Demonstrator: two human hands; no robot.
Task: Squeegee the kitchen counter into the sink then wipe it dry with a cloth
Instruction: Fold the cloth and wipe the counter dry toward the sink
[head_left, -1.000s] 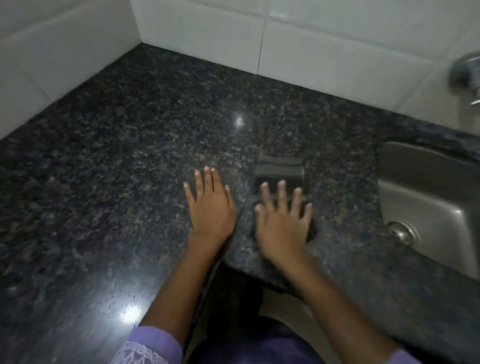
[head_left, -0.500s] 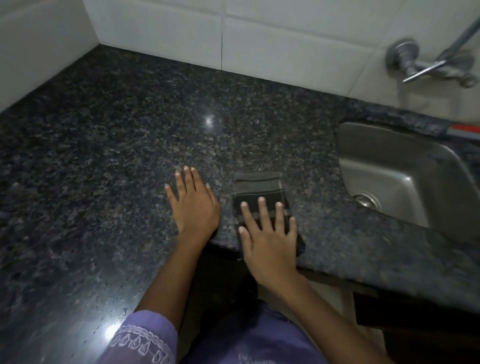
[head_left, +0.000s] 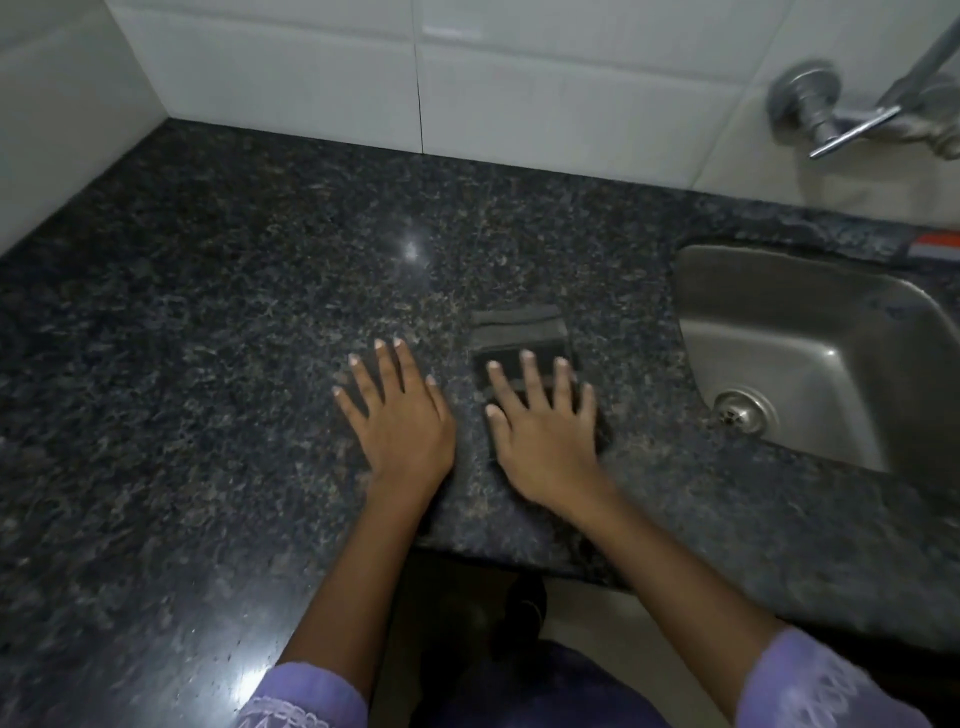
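A dark folded cloth (head_left: 519, 332) lies on the black speckled granite counter (head_left: 234, 312), a little left of the steel sink (head_left: 810, 332). My right hand (head_left: 545, 431) presses flat on the cloth's near half with fingers spread, so only the far end shows. My left hand (head_left: 400, 415) rests flat on the bare counter just left of it, fingers apart, holding nothing. No squeegee is in sight.
The sink's drain (head_left: 740, 410) sits at its near left corner. A chrome tap (head_left: 831, 114) juts from the white tiled wall above the sink. A red-and-white item (head_left: 935, 252) lies behind the sink. The counter's front edge (head_left: 493, 556) runs just below my wrists.
My right hand has slid the cloth away from the front edge, toward the wall. My left hand moved forward alongside it. The view swung right, bringing the sink and tap into sight.
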